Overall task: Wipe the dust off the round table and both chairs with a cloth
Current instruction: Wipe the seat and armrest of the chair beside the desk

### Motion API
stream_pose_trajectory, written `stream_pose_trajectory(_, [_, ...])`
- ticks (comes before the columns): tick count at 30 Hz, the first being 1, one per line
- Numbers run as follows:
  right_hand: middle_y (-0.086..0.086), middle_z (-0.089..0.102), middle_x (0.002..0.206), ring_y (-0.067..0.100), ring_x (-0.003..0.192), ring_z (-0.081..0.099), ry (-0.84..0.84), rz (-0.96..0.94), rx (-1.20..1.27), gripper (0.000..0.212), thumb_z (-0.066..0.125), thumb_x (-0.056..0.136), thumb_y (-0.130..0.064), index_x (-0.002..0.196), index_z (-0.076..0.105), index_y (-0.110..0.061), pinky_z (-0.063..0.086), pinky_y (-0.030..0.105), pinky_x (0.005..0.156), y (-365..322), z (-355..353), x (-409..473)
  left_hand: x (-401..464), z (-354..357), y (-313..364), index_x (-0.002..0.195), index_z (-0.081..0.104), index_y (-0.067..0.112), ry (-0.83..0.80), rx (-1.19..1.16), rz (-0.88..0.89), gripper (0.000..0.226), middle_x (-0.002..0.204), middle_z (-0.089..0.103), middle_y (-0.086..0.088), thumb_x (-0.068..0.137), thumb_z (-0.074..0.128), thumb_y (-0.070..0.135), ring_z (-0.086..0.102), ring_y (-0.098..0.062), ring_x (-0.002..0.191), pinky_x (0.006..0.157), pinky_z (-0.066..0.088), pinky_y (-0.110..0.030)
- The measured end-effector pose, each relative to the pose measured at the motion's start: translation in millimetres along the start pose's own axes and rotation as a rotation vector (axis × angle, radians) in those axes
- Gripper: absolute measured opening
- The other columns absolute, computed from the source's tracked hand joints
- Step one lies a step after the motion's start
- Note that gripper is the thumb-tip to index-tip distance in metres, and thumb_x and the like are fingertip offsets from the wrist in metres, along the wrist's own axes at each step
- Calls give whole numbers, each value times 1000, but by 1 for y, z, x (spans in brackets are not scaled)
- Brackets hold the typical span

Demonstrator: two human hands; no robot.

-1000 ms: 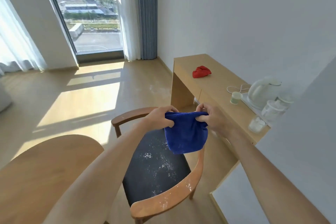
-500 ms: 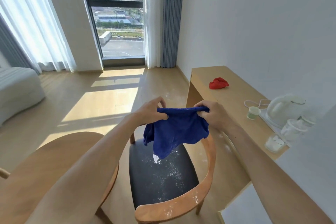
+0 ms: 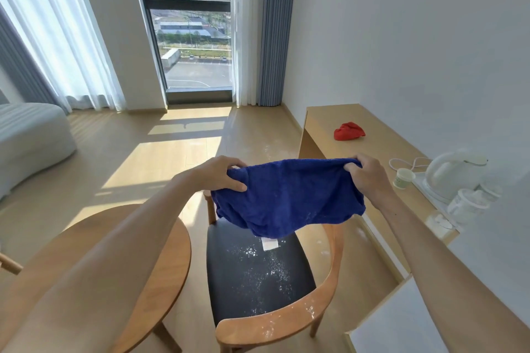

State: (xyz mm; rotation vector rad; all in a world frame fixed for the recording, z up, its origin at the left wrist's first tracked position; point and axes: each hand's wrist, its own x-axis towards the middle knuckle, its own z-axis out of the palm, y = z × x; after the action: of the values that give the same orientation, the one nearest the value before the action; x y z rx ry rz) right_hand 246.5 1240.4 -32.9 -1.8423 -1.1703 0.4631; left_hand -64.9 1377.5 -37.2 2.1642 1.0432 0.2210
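While both hands, left hand [image 3: 219,173] and right hand [image 3: 365,178], pinch the stretched blue cloth [image 3: 286,198] above the dusty chair [image 3: 258,275], a paper cup [image 3: 403,178] on the desk [image 3: 327,123] hides its contents.

I have both bare arms stretched forward, hands raised level and apart. My left hand [image 3: 219,173] pinches one top corner of the blue cloth [image 3: 289,198], thumb in front; my right hand [image 3: 365,178] grips the other, fingers curled

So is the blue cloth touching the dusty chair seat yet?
Apart. In the head view both hands, left hand and right hand, hold the blue cloth stretched in the air, above the chair seat.
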Motion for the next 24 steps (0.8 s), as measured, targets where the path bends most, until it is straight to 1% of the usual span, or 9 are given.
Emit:
stream_pose_trajectory(3, [-2, 62, 78, 15, 75, 54, 7, 24, -5, 21, 45, 89, -9, 78, 59, -20, 38, 29, 60, 8, -4, 1, 2, -4, -5, 85, 67, 25, 42, 88, 4, 3, 81, 67, 8, 84, 70, 25, 62, -12, 76, 60, 45, -15])
stream_pose_trajectory(5, [-1, 62, 78, 17, 76, 55, 0, 22, -9, 18, 47, 89, -11, 78, 59, -19, 39, 29, 61, 9, -6, 1, 4, -6, -6, 75, 63, 28, 66, 164, 19, 13, 72, 63, 12, 87, 67, 23, 60, -8, 67, 55, 39, -11])
stream_pose_trajectory(8, [-2, 65, 79, 19, 77, 59, -56, -17, -37, 8, 61, 88, -21, 81, 60, -17, 46, 31, 65, 9, -7, 0, 7, -10, -6, 87, 67, 21, 92, 318, 37, 5, 78, 61, 9, 89, 63, 20, 56, -6, 67, 54, 35, -10])
stream_pose_trajectory(10, [-2, 66, 78, 16, 75, 60, -95, -77, -92, 12, 69, 86, -25, 81, 62, -16, 46, 28, 63, 8, -11, -2, 9, -13, -6, 92, 70, 15, 91, 433, 59, 11, 78, 60, 6, 90, 59, 16, 53, -7, 66, 56, 33, -11])
stream_pose_trajectory(13, [-2, 66, 76, 20, 76, 60, -149, -155, -317, 7, 67, 85, -16, 78, 65, -17, 43, 28, 61, 6, -20, 2, 9, -19, -8, 88, 70, 13, 94, 522, 72, 20, 76, 62, 4, 88, 51, 5, 51, -8, 64, 55, 31, -13])
stream_pose_trajectory(17, [-2, 63, 75, 20, 75, 57, -218, -171, -540, 19, 59, 83, -7, 73, 59, -24, 37, 25, 56, 3, -24, 8, 11, -18, -4, 67, 59, 21, 136, 521, 83, 33, 66, 57, 7, 81, 43, -4, 51, -9, 62, 54, 31, -16])
stream_pose_trajectory(19, [-1, 62, 73, 21, 73, 56, -207, -180, -497, 23, 54, 82, -2, 71, 57, -23, 35, 23, 54, 1, -21, 9, 14, -13, -2, 65, 51, 26, 160, 476, 67, 38, 65, 54, 8, 82, 37, -4, 51, -9, 62, 54, 32, -17])
stream_pose_trajectory(22, [-5, 62, 80, 10, 76, 54, -210, -165, -393, 27, 46, 84, 1, 82, 59, -23, 36, 21, 56, -2, -19, 11, 19, -11, -5, 69, 51, 20, 169, 401, 12, 33, 71, 56, 2, 86, 30, 1, 52, -14, 66, 55, 33, -23])
stream_pose_trajectory(24, [-7, 62, 84, 5, 79, 53, -230, -138, -334, 33, 40, 84, 2, 89, 61, -23, 36, 22, 59, -3, -17, 12, 21, -11, -8, 71, 53, 16, 149, 356, 5, 27, 72, 57, -1, 89, 34, 10, 53, -19, 68, 56, 35, -26])
